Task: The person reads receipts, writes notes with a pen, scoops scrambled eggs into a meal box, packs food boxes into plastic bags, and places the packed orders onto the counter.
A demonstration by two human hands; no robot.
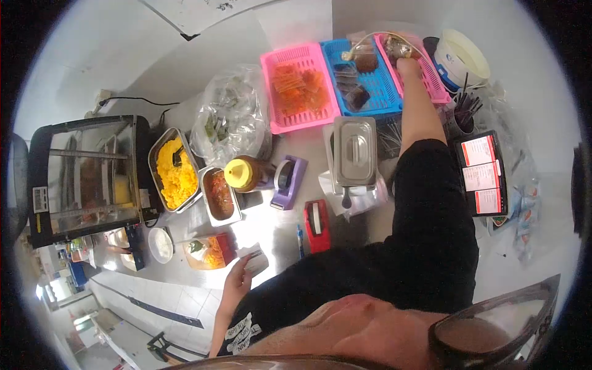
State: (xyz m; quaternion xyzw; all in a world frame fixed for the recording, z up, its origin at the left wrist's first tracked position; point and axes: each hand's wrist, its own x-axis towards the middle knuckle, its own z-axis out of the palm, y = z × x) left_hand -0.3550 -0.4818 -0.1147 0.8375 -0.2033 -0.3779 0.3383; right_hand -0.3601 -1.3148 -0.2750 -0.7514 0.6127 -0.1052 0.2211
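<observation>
My right hand [408,66] reaches into the right pink basket [431,83] at the back, beside a clear bag of something dark [396,48]; its fingers are too small to make out. Near the front edge of the steel counter, my left hand [239,275] is closed on a small pale packet [256,260]. Just beyond the packet stands a box of orange food [208,251] with a clear front. Orange packets [299,89] fill the left pink basket [267,74], and the blue basket [385,92] holds dark packets [354,92].
Yellow food [176,172] and red sauce [220,194] sit in metal trays at left. A yellow-capped bottle [240,175], purple dispenser [288,182], red dispenser [317,226] and lidded steel container [355,151] occupy the middle. A tablet [483,174] and white bucket [459,57] are right.
</observation>
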